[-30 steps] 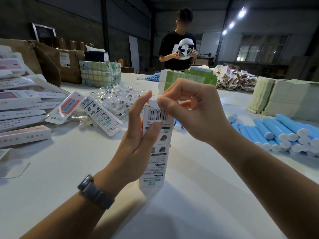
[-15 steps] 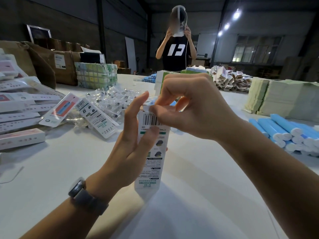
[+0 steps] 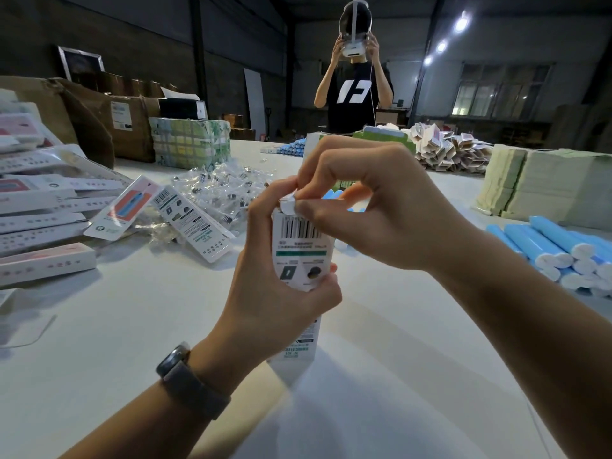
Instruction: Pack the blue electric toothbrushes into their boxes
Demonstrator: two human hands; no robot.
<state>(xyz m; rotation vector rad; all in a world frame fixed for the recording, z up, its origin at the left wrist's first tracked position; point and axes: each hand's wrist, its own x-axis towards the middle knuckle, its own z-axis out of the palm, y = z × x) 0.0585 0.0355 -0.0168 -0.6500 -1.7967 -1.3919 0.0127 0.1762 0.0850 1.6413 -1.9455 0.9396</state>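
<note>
— Far left on the counter (image 3: 139,326): a pile of flat boxes (image 3: 43,207), looks already packed, though contents cannot be checked. Next to it, a heap of small clear bags (image 3: 218,187).

— And in the middle?

— One box (image 3: 299,260), upright, bottom end resting on the counter. Left hand (image 3: 275,286) wrapped around its body, fingers curled on the sides. Right hand (image 3: 374,210) above it, thumb and forefinger pinching the small white top flap (image 3: 287,204). Probably closing it; cannot tell if a toothbrush is inside.

— So how far along?

— Judging from this, somewhere in the middle. This box nearly finished, many more waiting.

— To the right?

— Stack of blue toothbrushes (image 3: 549,250) lying loose near the edge, not boxed yet. Behind them, stacks of pale folded cartons (image 3: 543,187).

— Anything in the way?

— Not really. Free counter around the box. Across it, a person (image 3: 354,94) standing well apart, holding a headset up to the head.
</note>
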